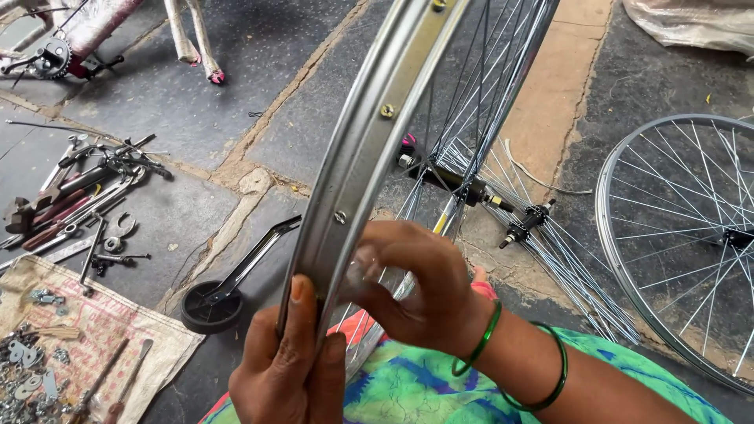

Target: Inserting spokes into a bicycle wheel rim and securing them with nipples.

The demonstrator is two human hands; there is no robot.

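Nearest the lens, at bottom centre: left hand [289,369] clenched on the lower arc of the bicycle wheel rim [369,149], thumb laid along its inner channel. Just right of it, right hand [416,286] curled against the rim's side where the spokes [479,94] meet it, fingertips pinched on something too small to tell, probably a nipple; two green bangles [518,361] on that wrist. Rim held upright, running from bottom centre to the top edge, hub [452,182] behind it at mid-frame. Best done, by the look of it, with the left grip kept firm so the rim cannot roll, and with small fingertip turns rather than wrist swings. Little room to the right: loose hub with a fan of spokes [542,235] on the floor at centre right, second wheel [691,235] flat at the right edge. Lower left crowded too: small black wheel on a bracket [216,302], pile of wrenches [78,204], sack with small hardware [47,353]. Open paving only toward upper centre.
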